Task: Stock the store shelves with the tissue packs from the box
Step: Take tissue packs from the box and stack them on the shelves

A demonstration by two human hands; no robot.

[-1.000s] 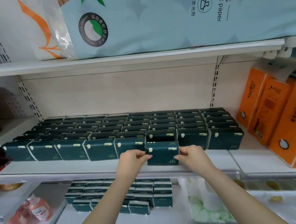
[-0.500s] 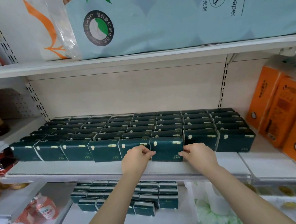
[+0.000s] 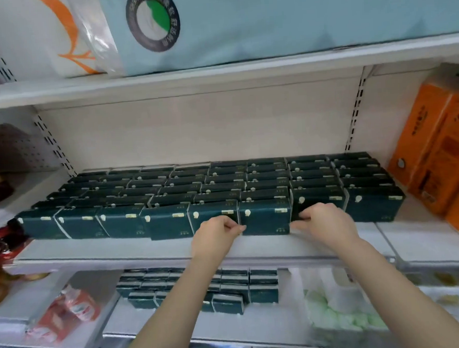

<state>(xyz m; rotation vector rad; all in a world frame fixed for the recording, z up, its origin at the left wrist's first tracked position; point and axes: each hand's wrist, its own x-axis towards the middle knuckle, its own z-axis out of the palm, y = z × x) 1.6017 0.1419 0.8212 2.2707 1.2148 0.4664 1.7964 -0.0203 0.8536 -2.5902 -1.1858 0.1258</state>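
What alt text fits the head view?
The left hand and right hand pinch the sides of a dark green tissue pack in the front row of a shelf full of identical packs. To its right stand orange boxes; toilet paper sits above.

The dark green tissue pack (image 3: pixel 264 217), held a second ago out in front of the front row (image 3: pixel 167 222) and lower than it, now sits in the gap on the shelf (image 3: pixel 120 247), level with that row. The left hand (image 3: pixel 217 235) and right hand (image 3: pixel 324 222) have slid from higher on its sides down to its lower corners, which they pinch.
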